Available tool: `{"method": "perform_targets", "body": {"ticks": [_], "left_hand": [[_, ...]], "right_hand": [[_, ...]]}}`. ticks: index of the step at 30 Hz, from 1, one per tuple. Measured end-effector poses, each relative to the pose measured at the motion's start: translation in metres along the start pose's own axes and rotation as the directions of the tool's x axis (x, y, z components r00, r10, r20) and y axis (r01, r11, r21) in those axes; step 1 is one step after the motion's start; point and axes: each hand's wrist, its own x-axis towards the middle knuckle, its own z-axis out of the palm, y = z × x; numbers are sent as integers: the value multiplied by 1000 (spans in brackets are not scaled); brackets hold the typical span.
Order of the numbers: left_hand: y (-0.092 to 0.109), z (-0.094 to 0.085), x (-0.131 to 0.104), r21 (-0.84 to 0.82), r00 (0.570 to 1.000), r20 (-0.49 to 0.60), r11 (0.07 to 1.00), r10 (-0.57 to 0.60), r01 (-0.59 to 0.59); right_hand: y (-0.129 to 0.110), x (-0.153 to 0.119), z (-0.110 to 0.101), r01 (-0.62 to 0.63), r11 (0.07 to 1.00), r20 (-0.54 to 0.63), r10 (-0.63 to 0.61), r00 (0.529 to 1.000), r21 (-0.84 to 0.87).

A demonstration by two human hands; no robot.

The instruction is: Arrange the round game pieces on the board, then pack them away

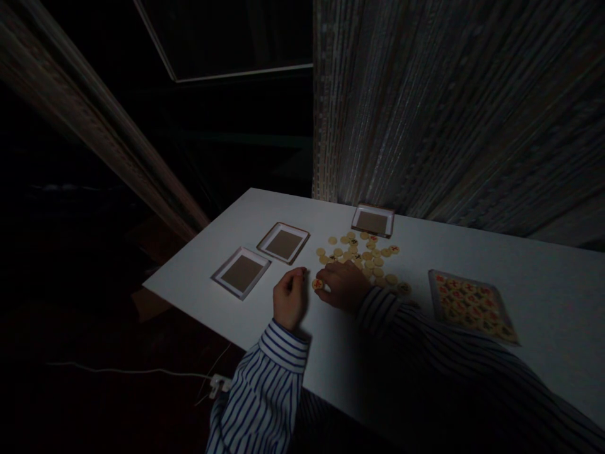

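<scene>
Lower centre of frame, our right hand [344, 285] pinches a round, cream, red-marked disc [317, 284]; our left hand [288, 299] curls nearby, contents unclear.

- On the round piece [317, 284] in the right grip [344, 285], I see a red character, too small to read from here.
- Red or dark characters mark some loose pieces [378, 261]; none legible.
- The boxed pieces [472, 306] carry red and dark ones, equally unreadable.

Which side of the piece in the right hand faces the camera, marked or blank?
Marked: a red marking shows on the piece held in the right hand.
</scene>
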Motion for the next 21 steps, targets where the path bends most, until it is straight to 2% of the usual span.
{"method": "perform_targets", "body": {"ticks": [7,10,13,16,18,21], "left_hand": [[-2,0,-2,82,998,-4,995,55,-54],[-3,0,-3,133,996,0,987,87,-86],[-4,0,-5,211,988,35,965,148,-152],[-4,1,-8,279,973,79,933,215,-229],[-3,2,-10,307,964,101,914,245,-264],[-2,3,-12,329,951,130,893,279,-307]], "right_hand": [[-2,0,6,-17,1000,107,19,994,-26],[12,-6,-1,-28,999,105,29,994,-17],[33,-22,-15,-5,1000,152,4,988,4],[51,-42,-28,-71,997,216,73,974,-16],[56,-54,-31,-48,999,250,49,967,-9],[53,-66,-29,58,998,253,-58,966,7]]}}
